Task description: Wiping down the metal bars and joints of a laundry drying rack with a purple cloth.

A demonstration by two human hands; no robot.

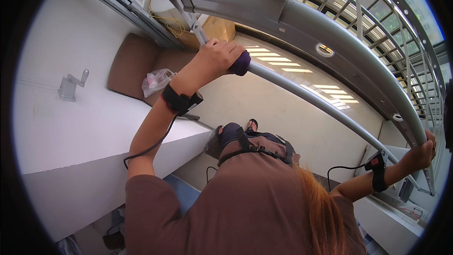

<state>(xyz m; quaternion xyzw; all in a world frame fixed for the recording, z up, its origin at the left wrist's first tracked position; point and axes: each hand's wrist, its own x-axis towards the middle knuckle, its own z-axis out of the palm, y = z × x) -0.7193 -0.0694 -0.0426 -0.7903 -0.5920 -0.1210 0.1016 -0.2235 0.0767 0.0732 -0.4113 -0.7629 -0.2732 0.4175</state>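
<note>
My left hand is closed around a bunched dark purple cloth on the thin metal rod of a drying rack. Close by, a flat hinged metal arm joins that rod to the wide grey metal rail above it. At the far right, my right hand is wrapped around the end part of the wide rail; some of its fingers are hidden behind the metal. Each wrist wears a black strap with a small cabled device.
A hand crank with thin wires sits on the white wall at left. Below stands a brown chair holding a plastic bag. A cardboard box lies beyond it. Metal window bars run along the upper right.
</note>
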